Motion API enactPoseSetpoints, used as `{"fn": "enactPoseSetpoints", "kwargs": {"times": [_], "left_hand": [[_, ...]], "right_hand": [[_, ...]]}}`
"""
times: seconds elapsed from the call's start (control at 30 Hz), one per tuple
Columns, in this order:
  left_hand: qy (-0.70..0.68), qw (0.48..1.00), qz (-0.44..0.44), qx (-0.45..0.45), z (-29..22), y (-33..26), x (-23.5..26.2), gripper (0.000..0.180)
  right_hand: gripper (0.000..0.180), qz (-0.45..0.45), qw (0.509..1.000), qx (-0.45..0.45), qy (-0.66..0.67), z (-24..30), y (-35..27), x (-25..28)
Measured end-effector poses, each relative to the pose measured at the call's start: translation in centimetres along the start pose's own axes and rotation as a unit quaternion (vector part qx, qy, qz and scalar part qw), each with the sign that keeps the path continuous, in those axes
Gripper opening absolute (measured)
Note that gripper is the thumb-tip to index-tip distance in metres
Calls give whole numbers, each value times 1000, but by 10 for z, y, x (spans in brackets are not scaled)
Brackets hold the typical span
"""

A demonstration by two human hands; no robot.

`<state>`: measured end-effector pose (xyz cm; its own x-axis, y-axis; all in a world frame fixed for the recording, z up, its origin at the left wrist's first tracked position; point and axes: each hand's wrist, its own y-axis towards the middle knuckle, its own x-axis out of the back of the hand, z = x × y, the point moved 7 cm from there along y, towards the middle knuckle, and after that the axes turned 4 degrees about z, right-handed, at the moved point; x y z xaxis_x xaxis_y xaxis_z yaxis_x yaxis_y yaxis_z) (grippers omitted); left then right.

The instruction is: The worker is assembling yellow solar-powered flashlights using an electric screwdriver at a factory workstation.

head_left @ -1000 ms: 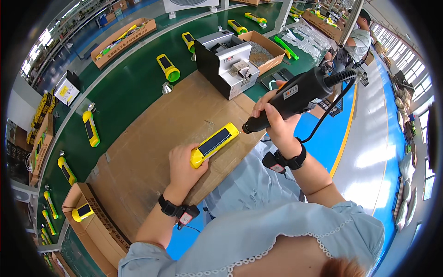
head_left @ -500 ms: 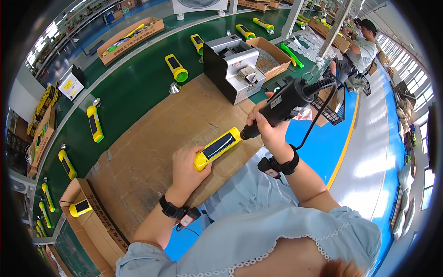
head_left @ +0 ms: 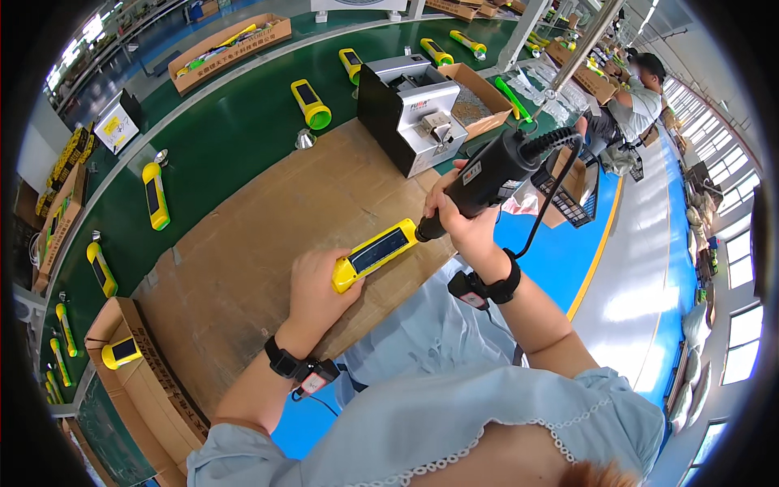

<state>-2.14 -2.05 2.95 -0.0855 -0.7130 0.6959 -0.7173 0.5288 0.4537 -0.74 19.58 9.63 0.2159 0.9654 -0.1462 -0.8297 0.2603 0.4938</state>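
Note:
My left hand (head_left: 315,288) grips one end of a yellow flashlight-shaped device with a dark panel (head_left: 375,254), held low over the brown cardboard sheet (head_left: 268,235) on the bench. My right hand (head_left: 456,213) is closed around a black electric screwdriver (head_left: 487,174). Its tip meets the far end of the yellow device. A coiled black cable runs from the tool's rear.
A grey box machine (head_left: 403,114) and an open carton of small parts (head_left: 479,101) stand behind the tool. Several yellow devices lie on the green conveyor (head_left: 227,130). A carton (head_left: 138,369) at the left holds another. A seated person (head_left: 637,105) works at the far right.
The yellow device and the screwdriver have stayed together in my hands. The view has shifted slightly, so both sit a little lower and nearer the bench edge.

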Motion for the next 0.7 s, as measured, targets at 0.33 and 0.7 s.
{"fn": "enactPoseSetpoints", "kwargs": {"times": [0.33,0.7], "left_hand": [[-6,1000,-9,-12,1,-1,-1,40],[2,1000,-6,7,3,-4,-2,38]], "right_hand": [[47,-102,978,181,5,53,58,40],[27,-106,973,185,-93,17,141,60]]}}
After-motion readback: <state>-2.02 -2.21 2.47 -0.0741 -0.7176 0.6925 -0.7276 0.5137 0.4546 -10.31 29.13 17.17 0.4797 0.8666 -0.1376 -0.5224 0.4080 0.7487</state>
